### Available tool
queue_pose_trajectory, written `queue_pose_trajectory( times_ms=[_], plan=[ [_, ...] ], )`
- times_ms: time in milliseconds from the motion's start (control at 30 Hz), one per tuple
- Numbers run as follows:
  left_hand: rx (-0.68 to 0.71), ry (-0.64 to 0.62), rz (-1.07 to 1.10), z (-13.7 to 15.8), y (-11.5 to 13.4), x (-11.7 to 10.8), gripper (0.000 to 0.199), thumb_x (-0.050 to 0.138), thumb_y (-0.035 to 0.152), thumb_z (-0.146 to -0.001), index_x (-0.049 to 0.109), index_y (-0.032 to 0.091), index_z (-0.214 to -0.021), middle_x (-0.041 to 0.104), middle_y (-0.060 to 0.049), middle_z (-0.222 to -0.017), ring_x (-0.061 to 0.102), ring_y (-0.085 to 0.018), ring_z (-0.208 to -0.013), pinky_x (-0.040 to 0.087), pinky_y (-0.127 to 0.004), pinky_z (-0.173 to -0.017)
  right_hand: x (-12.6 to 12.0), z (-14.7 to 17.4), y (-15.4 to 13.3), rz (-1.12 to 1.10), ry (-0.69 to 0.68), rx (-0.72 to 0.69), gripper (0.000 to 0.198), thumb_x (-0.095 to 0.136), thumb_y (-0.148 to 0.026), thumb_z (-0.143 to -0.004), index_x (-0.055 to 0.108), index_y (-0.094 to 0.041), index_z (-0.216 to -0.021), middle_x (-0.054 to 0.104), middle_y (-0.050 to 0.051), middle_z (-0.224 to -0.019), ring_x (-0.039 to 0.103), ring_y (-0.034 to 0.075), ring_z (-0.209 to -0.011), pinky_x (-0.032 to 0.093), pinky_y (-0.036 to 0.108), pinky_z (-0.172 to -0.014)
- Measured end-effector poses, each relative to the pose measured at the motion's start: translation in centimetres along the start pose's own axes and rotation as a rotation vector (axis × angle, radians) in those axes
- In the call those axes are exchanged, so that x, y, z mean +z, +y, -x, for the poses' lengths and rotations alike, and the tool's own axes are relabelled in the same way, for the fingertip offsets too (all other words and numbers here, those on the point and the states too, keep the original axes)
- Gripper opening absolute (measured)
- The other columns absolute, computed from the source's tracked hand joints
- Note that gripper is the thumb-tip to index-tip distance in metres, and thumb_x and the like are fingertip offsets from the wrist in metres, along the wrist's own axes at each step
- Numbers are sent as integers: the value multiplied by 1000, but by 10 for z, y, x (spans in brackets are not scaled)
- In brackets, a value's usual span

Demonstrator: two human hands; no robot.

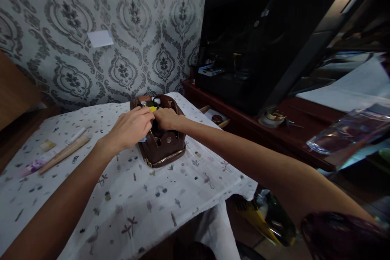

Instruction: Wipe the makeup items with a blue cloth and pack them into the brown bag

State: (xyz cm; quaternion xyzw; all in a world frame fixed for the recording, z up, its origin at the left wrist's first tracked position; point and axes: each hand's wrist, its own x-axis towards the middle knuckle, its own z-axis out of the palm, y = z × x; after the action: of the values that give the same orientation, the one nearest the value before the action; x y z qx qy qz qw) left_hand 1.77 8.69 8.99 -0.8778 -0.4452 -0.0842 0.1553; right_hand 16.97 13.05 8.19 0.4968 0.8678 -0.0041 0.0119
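Observation:
A brown toiletry bag [166,152] with a gold zipper sits unzipped on the patterned white cloth. Curled over its left side, the fingers of my left hand [131,126] grip the bag's edge; a bit of blue shows beneath them. My right hand [167,119] reaches into the opening with its fingers bent and their tips hidden inside. Whatever they hold cannot be made out. Between the hands and the back rim, a yellow item [152,109] and some small bottle tops [157,100] poke up.
On the cloth [128,195] at left lie a long wooden stick [63,154], a pink-and-white tube [39,163] and a small yellowish piece [48,145]. A large black screen [237,48] stands on the dark red desk at right, beside a partly open drawer [213,115] and a clear plastic case [350,128].

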Motion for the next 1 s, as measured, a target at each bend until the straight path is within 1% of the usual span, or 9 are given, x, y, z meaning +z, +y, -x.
queue_pose_trajectory(
  times_ms=[67,133,300,467,567,633,733,900,1000],
  plan=[
    [-6,2,2,0,0,0,30,38,17,-93,68,21,-95,67,-7,-107,61,-25,-103,51,-35,-78,0,-1,0,10,-5,-4,34,53,-11,-94,67,-13,-125,68,18,-130,66,30,-122,55,36,-96],
    [-12,3,5,0,0,1,30,39,17,-93,68,21,-94,67,-6,-106,62,-24,-102,51,-35,-78,-1,-4,2,20,-16,-12,34,57,-13,-92,66,-13,-126,68,18,-130,65,30,-123,55,36,-96],
    [-7,11,-2,0,-2,4,29,40,17,-92,68,21,-95,67,-5,-106,62,-24,-102,52,-35,-78,-2,-10,7,34,-39,-29,37,66,-20,-88,66,-16,-125,69,16,-129,66,30,-121,56,33,-93],
    [-4,19,-30,-1,-1,5,28,40,16,-91,68,20,-92,67,-6,-104,62,-24,-101,52,-36,-79,0,-12,6,36,-63,-46,36,69,-21,-86,67,-16,-122,70,17,-127,67,33,-120,56,37,-94],
    [-2,28,-25,-1,-2,5,29,39,16,-92,68,21,-94,68,-5,-105,62,-24,-101,52,-36,-79,1,-9,3,31,-72,-44,34,65,-15,-89,66,-13,-123,69,19,-129,66,33,-122,55,39,-98],
    [-4,31,-16,0,-2,6,30,38,17,-93,68,21,-95,68,-5,-106,62,-24,-101,52,-36,-79,2,-7,1,22,-74,-40,33,60,-12,-92,66,-11,-124,69,20,-129,66,32,-122,54,38,-99],
    [-4,38,0,0,-3,7,31,38,17,-92,69,21,-96,67,-5,-107,62,-24,-101,52,-36,-80,1,-4,0,8,-76,-40,32,57,-12,-95,65,-12,-126,69,19,-129,66,30,-121,54,37,-99],
    [-4,37,26,0,-4,7,30,39,17,-92,68,21,-95,67,-6,-105,61,-24,-101,52,-36,-82,-1,-3,2,-27,-58,-48,33,60,-16,-95,65,-14,-128,69,17,-130,67,29,-119,55,32,-93],
    [0,19,21,0,-4,6,28,40,18,-92,67,20,-92,66,-6,-101,61,-24,-98,52,-36,-80,-4,-4,6,-58,-16,-58,29,55,-16,-98,68,-12,-123,71,17,-125,69,27,-116,53,28,-87]
  ],
)
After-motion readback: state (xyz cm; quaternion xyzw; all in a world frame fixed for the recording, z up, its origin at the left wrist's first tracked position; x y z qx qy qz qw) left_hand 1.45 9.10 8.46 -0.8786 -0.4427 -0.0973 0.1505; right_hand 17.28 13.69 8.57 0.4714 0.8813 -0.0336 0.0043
